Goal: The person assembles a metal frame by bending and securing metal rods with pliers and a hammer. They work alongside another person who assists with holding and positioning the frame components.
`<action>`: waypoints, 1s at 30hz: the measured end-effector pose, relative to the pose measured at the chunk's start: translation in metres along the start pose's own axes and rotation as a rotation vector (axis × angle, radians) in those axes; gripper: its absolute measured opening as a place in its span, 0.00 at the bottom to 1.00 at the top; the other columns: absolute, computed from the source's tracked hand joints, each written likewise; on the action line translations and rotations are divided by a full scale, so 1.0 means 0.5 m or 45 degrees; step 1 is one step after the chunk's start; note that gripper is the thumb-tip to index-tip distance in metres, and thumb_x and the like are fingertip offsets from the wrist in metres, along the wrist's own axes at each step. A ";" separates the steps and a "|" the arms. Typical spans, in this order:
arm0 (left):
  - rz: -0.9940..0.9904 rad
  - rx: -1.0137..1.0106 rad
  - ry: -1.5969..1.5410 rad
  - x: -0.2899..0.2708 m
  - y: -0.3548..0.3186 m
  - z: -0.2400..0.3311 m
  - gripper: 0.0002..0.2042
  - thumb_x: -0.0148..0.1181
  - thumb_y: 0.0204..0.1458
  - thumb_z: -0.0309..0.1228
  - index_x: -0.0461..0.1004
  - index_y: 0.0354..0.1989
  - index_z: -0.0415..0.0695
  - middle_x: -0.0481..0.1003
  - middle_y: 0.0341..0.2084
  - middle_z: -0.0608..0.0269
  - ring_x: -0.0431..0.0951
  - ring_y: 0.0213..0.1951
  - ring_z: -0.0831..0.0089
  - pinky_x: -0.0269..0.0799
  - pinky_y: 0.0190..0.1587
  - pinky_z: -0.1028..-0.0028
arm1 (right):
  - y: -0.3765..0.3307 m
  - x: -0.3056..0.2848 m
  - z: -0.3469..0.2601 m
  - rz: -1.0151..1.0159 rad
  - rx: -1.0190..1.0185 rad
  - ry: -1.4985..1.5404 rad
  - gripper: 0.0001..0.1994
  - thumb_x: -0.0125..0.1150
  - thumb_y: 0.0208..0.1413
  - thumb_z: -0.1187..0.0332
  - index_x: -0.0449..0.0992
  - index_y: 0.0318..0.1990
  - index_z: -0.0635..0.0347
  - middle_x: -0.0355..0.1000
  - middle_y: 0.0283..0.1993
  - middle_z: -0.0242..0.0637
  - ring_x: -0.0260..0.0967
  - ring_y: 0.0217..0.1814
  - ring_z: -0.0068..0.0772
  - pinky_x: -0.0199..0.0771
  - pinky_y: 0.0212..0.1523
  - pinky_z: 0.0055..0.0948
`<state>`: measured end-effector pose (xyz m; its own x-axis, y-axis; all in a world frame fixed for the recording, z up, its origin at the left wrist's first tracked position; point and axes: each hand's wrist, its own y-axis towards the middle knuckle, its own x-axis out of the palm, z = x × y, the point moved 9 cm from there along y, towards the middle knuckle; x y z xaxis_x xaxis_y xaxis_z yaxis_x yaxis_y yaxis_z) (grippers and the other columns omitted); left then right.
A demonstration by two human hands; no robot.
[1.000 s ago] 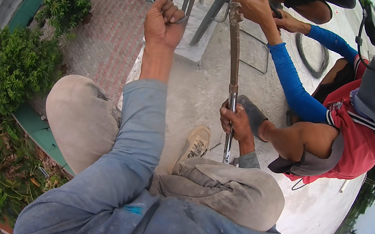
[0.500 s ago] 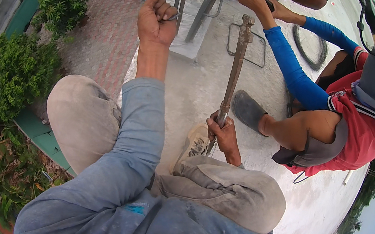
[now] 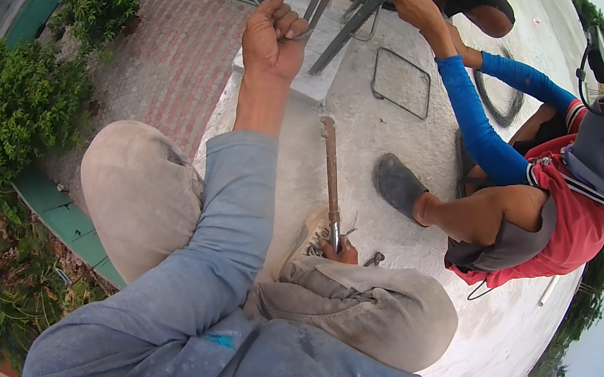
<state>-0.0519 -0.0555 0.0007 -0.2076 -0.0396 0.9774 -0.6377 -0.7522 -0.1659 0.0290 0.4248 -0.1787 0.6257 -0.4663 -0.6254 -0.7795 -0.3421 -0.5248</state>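
Note:
At the foot of a cluster of upright steel bars [image 3: 362, 19], my raised left hand [image 3: 275, 36] is closed, its fingers curled around a thin grey steel rod [image 3: 304, 34]. Part of that rod is hidden by the fingers. Low between my knees, my right hand [image 3: 342, 251] grips a long rusty metal bar [image 3: 332, 166] by its shiny lower part. The bar leans with its notched head toward the column. My right knee and trouser leg cover most of the right forearm.
A co-worker in a red shirt [image 3: 569, 241] squats at right, blue-sleeved arms reaching to the bars. A square steel stirrup [image 3: 402, 83] and coiled wire [image 3: 504, 102] lie on the concrete slab [image 3: 414, 139]. Left, the slab edge drops to a paved yard [image 3: 162, 69] with trees.
My right hand has lowered, and the rusty bar has dropped away from the upright bars and tilted left. My left hand keeps its hold, appearing slightly farther right.

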 end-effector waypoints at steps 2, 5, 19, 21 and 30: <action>0.023 -0.006 -0.021 -0.004 0.000 -0.001 0.14 0.53 0.64 0.21 0.59 0.27 0.49 0.53 0.18 0.75 0.52 0.18 0.82 0.55 0.24 0.77 | -0.013 -0.006 0.002 0.018 -0.001 -0.011 0.20 0.71 0.58 0.54 0.79 0.43 0.64 0.78 0.31 0.39 0.71 0.29 0.28 0.71 0.34 0.34; -0.006 -0.031 -0.047 0.002 0.000 -0.003 0.14 0.54 0.64 0.21 0.59 0.27 0.49 0.53 0.18 0.75 0.52 0.18 0.82 0.55 0.24 0.77 | -0.018 -0.020 0.005 0.081 -0.006 -0.028 0.20 0.69 0.60 0.54 0.80 0.45 0.64 0.79 0.32 0.38 0.71 0.30 0.29 0.71 0.34 0.35; -0.258 -0.239 -0.064 -0.014 0.063 0.004 0.16 0.49 0.66 0.22 0.56 0.25 0.48 0.48 0.17 0.73 0.49 0.18 0.78 0.52 0.25 0.72 | -0.065 -0.102 -0.040 0.249 -0.517 -0.085 0.18 0.64 0.61 0.54 0.78 0.46 0.61 0.80 0.35 0.48 0.79 0.36 0.51 0.78 0.40 0.44; -0.167 -0.282 -0.034 -0.040 0.099 0.021 0.18 0.47 0.66 0.24 0.52 0.23 0.50 0.48 0.16 0.72 0.49 0.18 0.75 0.52 0.26 0.70 | -0.072 -0.115 -0.051 0.385 -0.637 -0.039 0.18 0.64 0.61 0.54 0.78 0.47 0.61 0.80 0.35 0.49 0.80 0.37 0.54 0.79 0.41 0.46; -0.085 -0.341 0.125 -0.102 0.253 0.104 0.15 0.49 0.62 0.25 0.53 0.24 0.52 0.47 0.15 0.70 0.50 0.19 0.73 0.56 0.30 0.67 | -0.076 -0.097 0.105 0.450 0.021 0.108 0.17 0.66 0.59 0.61 0.77 0.49 0.63 0.77 0.43 0.53 0.77 0.47 0.59 0.78 0.49 0.49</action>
<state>-0.0832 -0.1829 -0.0631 -0.2209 0.0781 0.9722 -0.8230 -0.5498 -0.1429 0.0297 0.5030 -0.1586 0.3124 -0.6196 -0.7200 -0.9461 -0.1349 -0.2944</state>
